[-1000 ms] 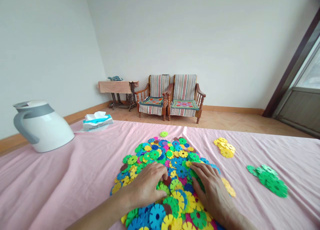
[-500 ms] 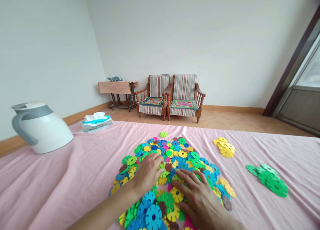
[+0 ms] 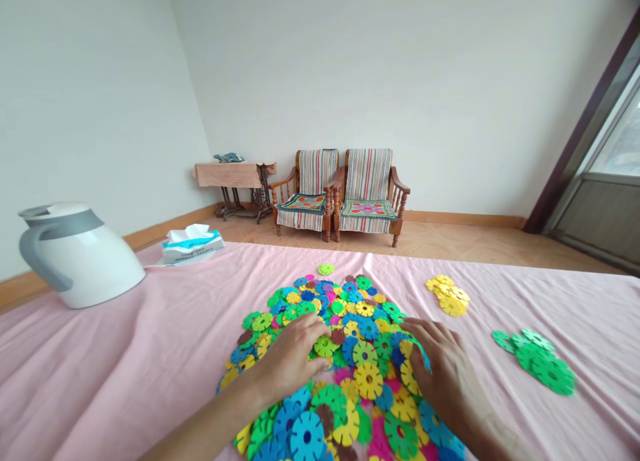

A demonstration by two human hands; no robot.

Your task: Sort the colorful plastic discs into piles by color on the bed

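Observation:
A pile of flower-shaped plastic discs with slotted edges [image 3: 367,379] is spread before me in blue, green, yellow, brown and pink. My left hand [image 3: 293,351] rests over the pile's left-middle part, fingers bent and thumb apart from them. A lime-green disc [image 3: 326,346] lies beside its fingertips. Over the right side of the pile is my right hand [image 3: 443,364], fingers spread and thumb apart. Between its thumb and fingers a green-blue disc [image 3: 423,353] stands tilted, touching the hand. The undersides of both hands are hidden.
Yellow discs [image 3: 447,295] and green discs [image 3: 537,361] form separate groups to the right. A lime-green disc group [image 3: 326,269] lies at the far side. On the left stand a white-grey jug [image 3: 95,261] and a tissue pack [image 3: 193,246]. Pink cloth [image 3: 165,327] covers the surface.
My right hand has moved right across the pile, uncovering discs in the middle and pushing some along. My left hand has shifted slightly, its thumb now farther from the index finger.

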